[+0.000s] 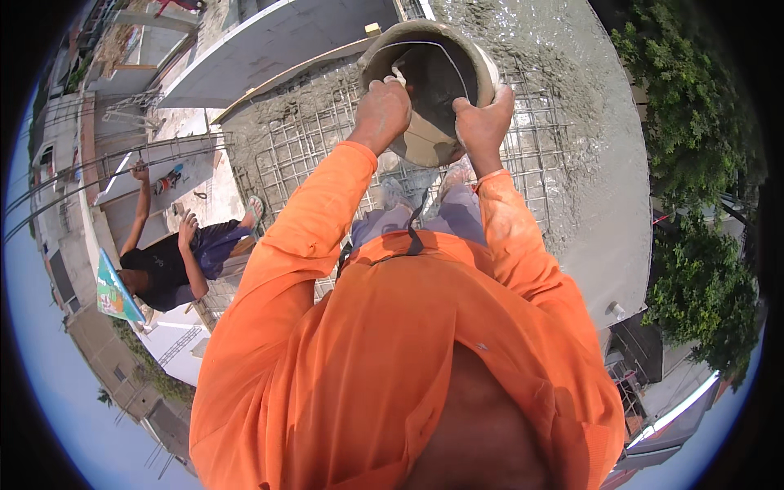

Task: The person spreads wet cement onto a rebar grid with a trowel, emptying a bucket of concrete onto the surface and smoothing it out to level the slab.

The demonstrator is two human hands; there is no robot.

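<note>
A cement-smeared bucket (429,140) with a thin wire handle (445,55) is held out in front of me, its mouth tipped partly toward me. My left hand (382,113) is closed on the left side of its rim, fingers partly hidden. On the right side, my right hand (485,122) grips the rim with the thumb toward the inside. The inside looks dark and coated, and I cannot tell how much it holds. Below and around the bucket, a steel rebar mesh (314,135) lies partly sunk in wet grey concrete (563,90).
Smooth concrete (608,269) runs along the right, bordered by trees (694,106). At the left, another person (171,265) in dark clothes and a patterned hat stands near several bare rebar rods (77,184). A grey wall panel (269,53) rises at the far left.
</note>
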